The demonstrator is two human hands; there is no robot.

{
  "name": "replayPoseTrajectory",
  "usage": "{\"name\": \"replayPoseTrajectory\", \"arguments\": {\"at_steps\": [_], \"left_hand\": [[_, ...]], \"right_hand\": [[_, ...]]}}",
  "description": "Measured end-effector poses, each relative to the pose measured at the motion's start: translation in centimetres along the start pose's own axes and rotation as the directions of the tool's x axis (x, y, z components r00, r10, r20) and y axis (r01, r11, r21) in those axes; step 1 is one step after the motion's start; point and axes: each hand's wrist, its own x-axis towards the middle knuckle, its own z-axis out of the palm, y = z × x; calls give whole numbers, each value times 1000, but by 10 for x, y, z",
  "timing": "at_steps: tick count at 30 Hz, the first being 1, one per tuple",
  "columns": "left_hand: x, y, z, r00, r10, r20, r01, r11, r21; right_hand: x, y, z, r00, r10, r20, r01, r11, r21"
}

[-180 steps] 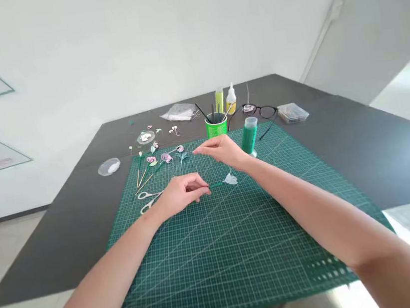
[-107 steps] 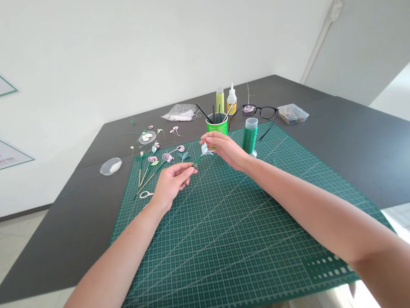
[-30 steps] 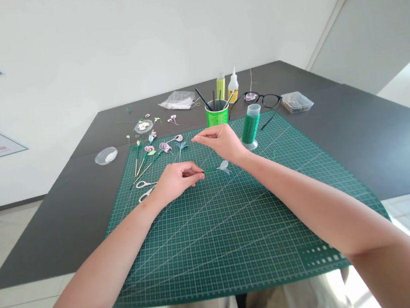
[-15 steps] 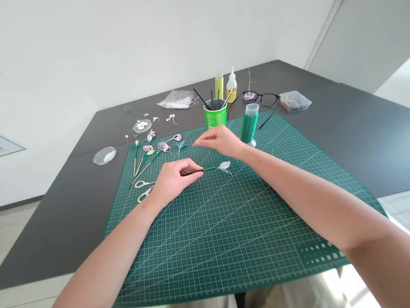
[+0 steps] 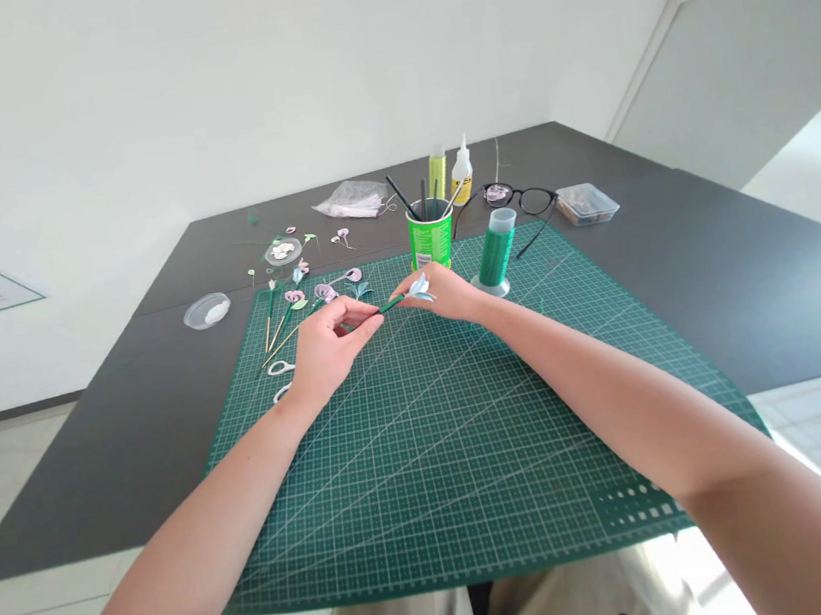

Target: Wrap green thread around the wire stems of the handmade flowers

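Observation:
My left hand [image 5: 329, 348] pinches a thin stick wrapped in green [image 5: 390, 304], which carries a pale blue flower [image 5: 419, 288] at its right end. The stick tilts up toward the right. Just behind the flower is my right hand [image 5: 446, 293], its fingers drawn together; the flower and stick partly cover the fingertips, and anything in them is hidden. To its right a spool of green thread [image 5: 498, 251] stands upright on the green cutting mat [image 5: 431, 466]. White-handled scissors [image 5: 280, 368] lie partly under my left hand.
Several flowers on sticks [image 5: 293, 303] lie left on the mat. Behind my right hand stands a green can [image 5: 432, 242] with tools. Farther back are a glue bottle [image 5: 462, 178], glasses [image 5: 537, 200], a plastic bag [image 5: 351, 199] and a clear box [image 5: 588, 203]. A shallow dish [image 5: 206, 311] sits left.
My left hand has lifted and turned the stick, so the flower has moved up and left, in front of my right hand. My right hand has lowered slightly, closing the gap to the stick.

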Motion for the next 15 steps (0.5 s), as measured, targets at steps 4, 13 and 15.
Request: {"name": "replayPoseTrajectory", "arguments": {"at_steps": [4, 13, 15], "left_hand": [[5, -6, -2, 997, -35, -70, 31, 998, -55], [6, -11, 0, 995, -49, -91, 45, 998, -51], [6, -11, 0, 994, -51, -97, 46, 998, -51]], "right_hand": [[-1, -1, 3, 997, 28, 65, -27, 999, -19], [-4, -3, 4, 972, 27, 235, -14, 998, -60], [-4, -3, 5, 966, 26, 259, -7, 997, -71]]}}
